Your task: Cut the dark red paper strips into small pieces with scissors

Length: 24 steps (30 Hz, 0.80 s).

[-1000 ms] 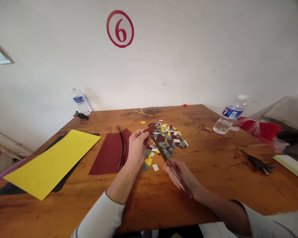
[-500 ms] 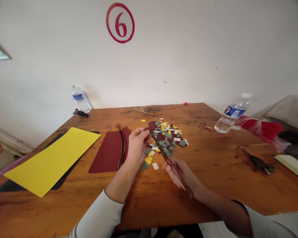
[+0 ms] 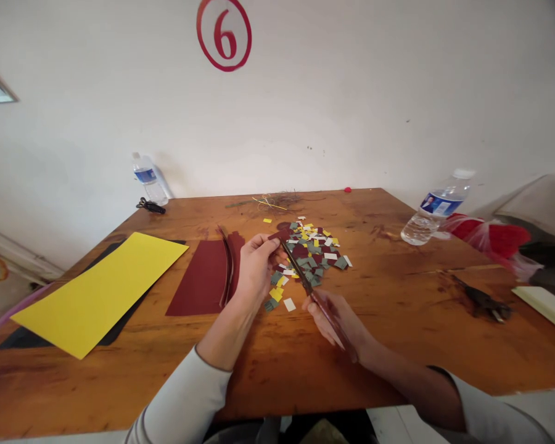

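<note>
Between thumb and fingers, my left hand (image 3: pixel 258 265) pinches a small dark red paper strip (image 3: pixel 280 235) above the pile of cut pieces. My right hand (image 3: pixel 335 317) is closed round the handles of the scissors (image 3: pixel 309 288), whose blades point up and left, their tips beside the strip. Under and beyond the blades lies a heap of small grey, yellow, white and dark red paper pieces (image 3: pixel 330 256). Left of my left hand are a dark red sheet (image 3: pixel 197 277) and thin dark red strips (image 3: pixel 226 271) lying on it.
A yellow sheet (image 3: pixel 102 293) overlaps a black one on the left of the wooden table (image 3: pixel 268 376). Bottles stand at back left (image 3: pixel 150 179) and right (image 3: pixel 435 213). Black pliers (image 3: pixel 483 302) lie right; thin twigs (image 3: pixel 272 201) lie at the back.
The view has tilted slightly down, so the wall sign sits higher. Both hands keep nearly the same pose, with the scissors still at the dark red strip.
</note>
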Motion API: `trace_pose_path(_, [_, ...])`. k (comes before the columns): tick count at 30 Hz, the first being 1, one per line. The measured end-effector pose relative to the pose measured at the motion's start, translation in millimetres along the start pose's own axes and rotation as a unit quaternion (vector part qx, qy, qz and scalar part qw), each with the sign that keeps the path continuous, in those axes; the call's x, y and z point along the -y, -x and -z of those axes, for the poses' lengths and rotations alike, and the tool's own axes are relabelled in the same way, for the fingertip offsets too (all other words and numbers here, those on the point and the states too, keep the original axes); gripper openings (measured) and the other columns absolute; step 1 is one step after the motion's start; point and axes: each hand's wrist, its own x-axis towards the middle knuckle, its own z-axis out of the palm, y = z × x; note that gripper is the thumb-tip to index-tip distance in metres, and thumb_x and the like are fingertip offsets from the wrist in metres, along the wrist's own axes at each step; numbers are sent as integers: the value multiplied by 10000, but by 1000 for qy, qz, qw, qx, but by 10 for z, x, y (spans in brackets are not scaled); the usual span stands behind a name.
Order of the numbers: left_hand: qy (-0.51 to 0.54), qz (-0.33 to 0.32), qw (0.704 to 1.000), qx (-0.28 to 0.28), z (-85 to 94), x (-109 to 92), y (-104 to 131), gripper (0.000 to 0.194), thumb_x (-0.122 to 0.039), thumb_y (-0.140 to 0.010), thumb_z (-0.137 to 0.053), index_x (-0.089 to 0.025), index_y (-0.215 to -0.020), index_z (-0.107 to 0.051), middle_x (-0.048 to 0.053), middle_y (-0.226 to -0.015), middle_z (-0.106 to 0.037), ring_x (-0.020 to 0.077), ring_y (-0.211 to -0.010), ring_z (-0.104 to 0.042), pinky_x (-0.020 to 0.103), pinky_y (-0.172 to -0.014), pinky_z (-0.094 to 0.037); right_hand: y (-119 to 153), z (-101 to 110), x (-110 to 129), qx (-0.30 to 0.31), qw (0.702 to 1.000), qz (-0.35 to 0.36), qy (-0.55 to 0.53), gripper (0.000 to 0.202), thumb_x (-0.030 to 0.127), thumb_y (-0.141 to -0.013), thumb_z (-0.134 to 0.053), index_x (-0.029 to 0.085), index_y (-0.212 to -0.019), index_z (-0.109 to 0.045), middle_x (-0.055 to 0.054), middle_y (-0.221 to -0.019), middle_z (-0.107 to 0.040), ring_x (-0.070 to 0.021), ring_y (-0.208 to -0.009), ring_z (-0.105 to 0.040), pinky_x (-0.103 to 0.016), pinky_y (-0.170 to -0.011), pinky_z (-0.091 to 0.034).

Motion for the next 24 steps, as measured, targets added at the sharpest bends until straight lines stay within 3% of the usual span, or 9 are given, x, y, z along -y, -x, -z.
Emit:
trace_pose_path(14, [-1, -1, 1000, 17, 44, 35, -23, 288, -252, -634, -828, -200, -625, -545, -1, -507, -623, 118, -428, -568, 225, -492, -476, -8, 9, -32, 5, 1000, 17, -12, 403, 610, -899, -666, 250, -773, -536, 92, -516, -345, -117, -445, -338, -277, -451, -241])
trace_pose_path(19, [3, 0, 1000, 22, 45, 32, -19, 280, -249, -620, -823, -200, -622, -547, 5, -509, -635, 117, -425, -571, 221, -486, -471, 9, 21, 1, 15, 999, 43, -26, 474, 688, -910, -630, 253, -762, -516, 91, -514, -334, -118, -456, -335, -276, -452, -239])
trace_pose_path(24, [5, -2, 1000, 24, 32, 25, -8, 286, -242, -604, -816, -204, -604, -533, 2, -505, -637, 116, -418, -571, 225, -485, -479, 48, 24, 61, 23, 999, 44, -18, 472, 653, -933, -618, 263, -722, -455, 85, -521, -347, -113, -461, -339, -271, -452, -259])
